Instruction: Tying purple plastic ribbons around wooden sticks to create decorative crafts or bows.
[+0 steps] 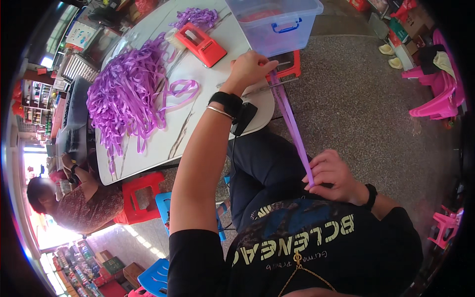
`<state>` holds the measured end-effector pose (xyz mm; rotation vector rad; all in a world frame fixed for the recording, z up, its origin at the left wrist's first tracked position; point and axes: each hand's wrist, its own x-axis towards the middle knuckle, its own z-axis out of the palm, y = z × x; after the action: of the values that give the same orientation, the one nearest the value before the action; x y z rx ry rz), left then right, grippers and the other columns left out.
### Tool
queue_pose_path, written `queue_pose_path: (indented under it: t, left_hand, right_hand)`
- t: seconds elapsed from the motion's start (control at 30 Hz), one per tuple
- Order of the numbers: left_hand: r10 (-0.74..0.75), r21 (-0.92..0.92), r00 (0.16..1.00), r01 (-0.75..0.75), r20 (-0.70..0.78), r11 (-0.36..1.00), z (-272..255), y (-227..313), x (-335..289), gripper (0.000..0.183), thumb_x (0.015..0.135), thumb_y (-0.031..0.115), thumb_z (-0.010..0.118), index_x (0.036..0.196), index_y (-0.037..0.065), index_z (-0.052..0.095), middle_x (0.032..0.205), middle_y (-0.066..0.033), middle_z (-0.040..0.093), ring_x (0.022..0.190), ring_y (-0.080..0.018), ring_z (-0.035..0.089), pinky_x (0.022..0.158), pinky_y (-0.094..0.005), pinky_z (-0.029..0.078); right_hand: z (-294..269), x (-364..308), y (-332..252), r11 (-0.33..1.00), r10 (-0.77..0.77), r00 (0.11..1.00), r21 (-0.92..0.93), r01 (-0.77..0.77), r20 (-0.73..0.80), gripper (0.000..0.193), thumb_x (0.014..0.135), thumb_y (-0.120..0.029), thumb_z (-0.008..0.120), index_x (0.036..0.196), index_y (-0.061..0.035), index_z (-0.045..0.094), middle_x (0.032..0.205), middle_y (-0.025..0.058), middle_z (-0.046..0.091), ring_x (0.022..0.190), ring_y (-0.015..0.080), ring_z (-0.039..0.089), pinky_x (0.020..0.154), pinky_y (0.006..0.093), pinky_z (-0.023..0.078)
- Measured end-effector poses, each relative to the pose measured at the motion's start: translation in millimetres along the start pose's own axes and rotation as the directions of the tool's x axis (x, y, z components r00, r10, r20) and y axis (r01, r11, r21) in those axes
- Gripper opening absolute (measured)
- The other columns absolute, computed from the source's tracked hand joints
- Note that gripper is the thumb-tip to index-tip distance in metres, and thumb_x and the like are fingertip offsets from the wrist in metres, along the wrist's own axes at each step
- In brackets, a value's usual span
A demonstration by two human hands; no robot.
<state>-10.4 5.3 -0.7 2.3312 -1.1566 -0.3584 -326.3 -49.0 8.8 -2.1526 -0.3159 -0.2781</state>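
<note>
A purple ribbon (292, 121) is stretched in a long narrow loop between my two hands, past the table's right end. My left hand (251, 72) is closed at its far end, fingers pinched together beside thin metal rods (264, 89) that stick out over the table edge. Whether the ribbon passes round a rod is hard to make out. Close to my body, my right hand (335, 177) pinches the near end between thumb and fingers. A big heap of purple ribbons (128, 89) lies on the white marbled table (166, 143), left of my left forearm.
A red tape dispenser (202, 45) and a smaller purple ribbon pile (198, 18) lie farther back. A clear plastic bin (282, 29) stands beyond the table's right end on a red stool (292, 69). At the left sits another person (81, 203). Pink chairs (440, 94) stand far right.
</note>
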Motion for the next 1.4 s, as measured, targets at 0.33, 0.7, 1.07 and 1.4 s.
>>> queue_pose_path:
  t: [0.33,0.7,1.07,1.4]
  left_hand:
    - [0.045,0.027,0.997,-0.043,-0.062,0.999,5.0,-6.7,0.8,0.028,0.073,0.04,0.062,0.082,0.015,0.07,0.079,-0.0061,0.063,0.08,-0.0257,0.059,0.071,-0.0419,0.038]
    - [0.053,-0.001,0.998,-0.053,-0.029,0.999,2.7,-5.6,-0.6,0.025,0.074,0.038,0.062,0.083,0.016,0.069,0.081,-0.004,0.063,0.081,-0.0234,0.059,0.07,-0.0394,0.038]
    - [0.014,-0.086,1.0,-0.013,0.006,0.996,3.5,-8.9,1.4,0.025,0.074,0.037,0.064,0.085,0.016,0.068,0.081,-0.0021,0.064,0.082,-0.0198,0.059,0.073,-0.0367,0.036]
    - [0.024,0.049,0.999,-0.022,-0.039,0.999,-1.3,-5.2,0.6,0.028,0.076,0.039,0.062,0.085,0.014,0.068,0.081,-0.0049,0.065,0.081,-0.0213,0.061,0.071,-0.036,0.043]
  right_hand:
    - [-7.6,-10.4,-12.6,1.0,-0.017,1.0,-0.009,0.018,0.01,0.013,0.066,-0.025,0.073,0.071,-0.0156,0.066,0.088,-0.002,0.055,0.094,0.0187,0.051,0.081,0.0345,0.034]
    - [-6.9,-16.4,-14.3,0.976,0.071,0.997,0.206,-0.069,-0.003,0.009,0.07,-0.018,0.071,0.074,-0.0114,0.068,0.082,-0.0005,0.05,0.086,0.0177,0.047,0.078,0.0313,0.038]
    - [-4.3,-19.6,-17.6,0.936,0.194,0.979,0.288,-0.202,0.057,0.007,0.072,-0.014,0.07,0.074,-0.0087,0.068,0.081,0.0001,0.051,0.085,0.017,0.048,0.077,0.0296,0.038]
    - [-26.6,9.3,-30.3,0.987,-0.02,0.998,0.158,0.011,0.053,0.01,0.067,-0.013,0.071,0.076,-0.0103,0.069,0.078,0.0,0.049,0.081,0.0179,0.048,0.075,0.031,0.037]
